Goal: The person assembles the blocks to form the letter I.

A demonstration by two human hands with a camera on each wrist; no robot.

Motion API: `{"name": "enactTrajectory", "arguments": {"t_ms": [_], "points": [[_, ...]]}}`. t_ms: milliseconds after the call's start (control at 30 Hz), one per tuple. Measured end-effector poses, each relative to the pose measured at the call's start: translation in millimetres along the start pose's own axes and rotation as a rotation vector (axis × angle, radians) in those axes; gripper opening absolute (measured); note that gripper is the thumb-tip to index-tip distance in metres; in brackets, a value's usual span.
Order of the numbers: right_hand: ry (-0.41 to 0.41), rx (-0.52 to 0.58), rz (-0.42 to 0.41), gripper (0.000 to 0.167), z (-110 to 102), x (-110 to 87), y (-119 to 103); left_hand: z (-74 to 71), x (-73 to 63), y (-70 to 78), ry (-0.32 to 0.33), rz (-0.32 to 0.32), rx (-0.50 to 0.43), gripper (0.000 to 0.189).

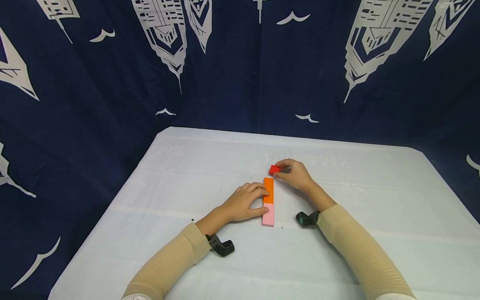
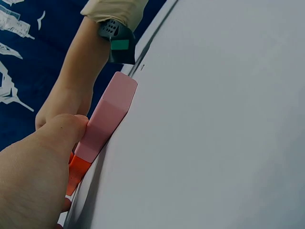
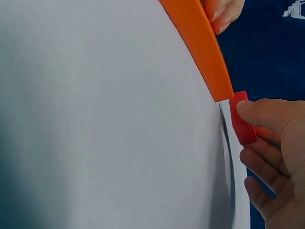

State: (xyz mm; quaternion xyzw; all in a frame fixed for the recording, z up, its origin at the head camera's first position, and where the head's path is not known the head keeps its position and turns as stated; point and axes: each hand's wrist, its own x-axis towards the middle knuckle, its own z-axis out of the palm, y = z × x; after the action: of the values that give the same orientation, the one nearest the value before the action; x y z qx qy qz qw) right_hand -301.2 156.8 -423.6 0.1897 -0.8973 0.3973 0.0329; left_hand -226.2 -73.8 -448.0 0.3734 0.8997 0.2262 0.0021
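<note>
An orange block [image 1: 268, 191] and a pink block [image 1: 268, 216] lie end to end in a line on the white table, the orange one farther away. My left hand [image 1: 245, 202] rests against their left side, its thumb on the pink block and its fingertips on the orange one. Just beyond the orange block's far end, my right hand [image 1: 296, 174] pinches a small red block [image 1: 274, 169] between thumb and fingers. In the right wrist view the red block [image 3: 243, 119] appears close to the end of the orange block [image 3: 202, 47].
The white-covered table [image 1: 337, 250] extends around both hands. A dark blue curtain [image 1: 240, 75] with white building prints hangs behind it. Black wrist cameras sit on the left wrist [image 1: 222, 246] and the right wrist [image 1: 307, 218]. Small dark specks mark the cloth.
</note>
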Motion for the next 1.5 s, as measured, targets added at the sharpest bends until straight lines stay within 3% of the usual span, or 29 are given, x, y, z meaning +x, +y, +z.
{"name": "enactTrajectory", "arguments": {"t_ms": [467, 1500], "points": [[-0.052, -0.019, -0.014, 0.031, 7, 3.7, -6, 0.5, 0.2, -0.3, 0.002, -0.004, -0.004, 0.049], [-0.059, -0.058, -0.004, 0.033, 12, 4.4, -3, 0.4, 0.2, 0.4, 0.012, 0.002, 0.007, 0.048]]}}
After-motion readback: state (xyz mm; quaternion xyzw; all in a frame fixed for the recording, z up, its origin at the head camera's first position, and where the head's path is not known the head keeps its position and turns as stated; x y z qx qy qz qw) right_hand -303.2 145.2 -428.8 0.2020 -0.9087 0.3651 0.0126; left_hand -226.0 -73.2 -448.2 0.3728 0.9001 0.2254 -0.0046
